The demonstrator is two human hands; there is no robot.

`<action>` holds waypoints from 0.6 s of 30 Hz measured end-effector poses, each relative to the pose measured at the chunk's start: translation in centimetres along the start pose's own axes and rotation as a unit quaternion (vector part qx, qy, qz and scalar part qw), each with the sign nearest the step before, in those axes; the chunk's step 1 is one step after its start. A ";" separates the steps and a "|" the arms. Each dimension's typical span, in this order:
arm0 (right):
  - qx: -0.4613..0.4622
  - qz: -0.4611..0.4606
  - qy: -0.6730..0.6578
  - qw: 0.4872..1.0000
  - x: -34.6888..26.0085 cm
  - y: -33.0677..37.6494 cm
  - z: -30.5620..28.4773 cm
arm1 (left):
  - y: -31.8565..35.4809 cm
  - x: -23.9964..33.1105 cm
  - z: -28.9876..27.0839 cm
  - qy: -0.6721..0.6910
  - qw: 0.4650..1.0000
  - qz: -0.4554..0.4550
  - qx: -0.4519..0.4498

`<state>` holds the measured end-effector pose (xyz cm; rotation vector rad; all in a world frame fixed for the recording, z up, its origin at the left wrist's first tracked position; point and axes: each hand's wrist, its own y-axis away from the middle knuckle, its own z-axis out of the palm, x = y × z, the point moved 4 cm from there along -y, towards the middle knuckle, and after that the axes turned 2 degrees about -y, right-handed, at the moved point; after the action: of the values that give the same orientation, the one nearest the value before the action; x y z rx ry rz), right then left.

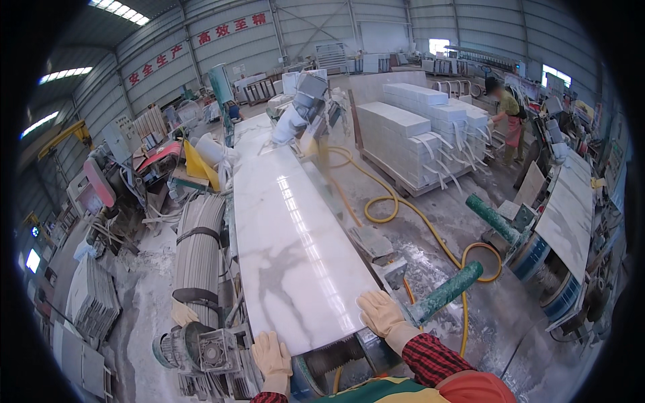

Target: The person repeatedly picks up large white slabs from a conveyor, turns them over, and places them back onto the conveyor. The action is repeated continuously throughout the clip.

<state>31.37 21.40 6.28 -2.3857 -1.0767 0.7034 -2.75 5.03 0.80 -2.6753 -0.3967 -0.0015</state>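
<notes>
A long polished white marble slab point(289, 248) with grey veins lies on a narrow machine bed and runs away from me. My left hand point(271, 354), in a cream work glove, rests at the slab's near left corner with its fingers stretched out. At the near right corner, my right hand point(383, 314), gloved the same way, lies over the edge with fingers extended on the surface. Neither hand is wrapped round anything. Below the slab's near end a dark roller point(329, 357) shows between the hands.
A cream glove point(183, 313) sits beside a motor point(216, 352) on the left, near stacked strips point(200, 248). Green rollers point(447, 292) jut out at right. A yellow hose point(437, 228) crosses the wet floor. White stone blocks point(396, 121) stand beyond; a co-worker point(510, 121) is at far right.
</notes>
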 end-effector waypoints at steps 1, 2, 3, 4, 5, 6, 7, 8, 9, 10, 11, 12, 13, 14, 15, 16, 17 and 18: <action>-0.002 0.004 0.007 1.000 -0.1 0.1 0.0 | 0.2 -0.1 0.0 -0.003 1.000 0.003 0.006; -0.004 0.008 0.013 1.000 -0.4 0.1 0.0 | 0.4 -0.1 0.0 -0.016 1.000 0.010 0.014; -0.004 0.013 0.022 1.000 -0.4 0.0 -0.2 | 0.2 0.2 -0.3 -0.029 0.999 0.020 0.024; -0.004 0.013 0.023 1.000 -0.3 0.1 -0.2 | -0.2 0.5 -0.7 -0.042 0.998 0.030 0.034; -0.005 0.013 0.025 1.000 -0.2 0.3 -0.1 | -0.4 0.6 -1.1 -0.010 0.999 0.049 0.018; -0.004 0.013 0.026 1.000 -0.1 0.2 0.1 | -1.0 0.8 -2.0 0.022 0.997 0.069 0.004; -0.025 0.014 0.024 0.999 0.3 0.1 0.3 | -1.8 0.9 -2.6 0.053 0.995 0.089 -0.011; -0.047 0.014 0.021 0.999 0.9 0.0 0.4 | -3.0 0.6 -2.4 0.051 0.992 0.102 -0.050; -0.071 0.013 0.016 0.997 1.2 -0.2 0.8 | -4.1 0.0 -2.1 0.047 0.989 0.111 -0.091; -0.089 0.019 0.015 0.996 1.5 -0.5 1.2 | -4.7 -0.3 -1.7 0.044 0.983 0.120 -0.131; -0.106 0.025 0.014 0.994 2.0 -0.9 1.6 | -5.0 -0.4 -1.6 0.035 0.986 0.114 -0.113; -0.120 0.031 0.015 0.992 2.7 -1.7 2.1 | -6.0 -0.3 -1.3 0.028 0.989 0.112 -0.090; -0.095 0.034 0.033 0.994 3.0 -1.9 2.6 | -7.0 -0.2 -1.1 0.020 0.992 0.110 -0.066; -0.069 0.036 0.050 0.996 3.0 -1.8 3.6 | -7.5 -0.3 -0.4 0.016 0.992 0.105 -0.062; -0.047 0.038 0.069 0.996 3.0 -2.1 3.9 | -7.6 -0.2 0.4 0.015 0.993 0.098 -0.059; -0.058 0.046 0.053 0.996 3.5 -2.7 4.4 | -8.0 -0.3 1.1 0.014 0.994 0.091 -0.056; -0.069 0.052 0.037 0.996 3.9 -3.3 4.8 | -8.9 -0.6 1.8 -0.001 0.994 0.097 -0.051; -0.089 0.059 0.017 0.994 4.0 -3.6 5.2 | -9.1 -0.8 2.1 -0.015 0.994 0.098 -0.054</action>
<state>28.48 27.57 3.18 -2.6200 -1.0300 0.6259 -6.22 13.59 2.66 -2.8121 -0.1457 0.0772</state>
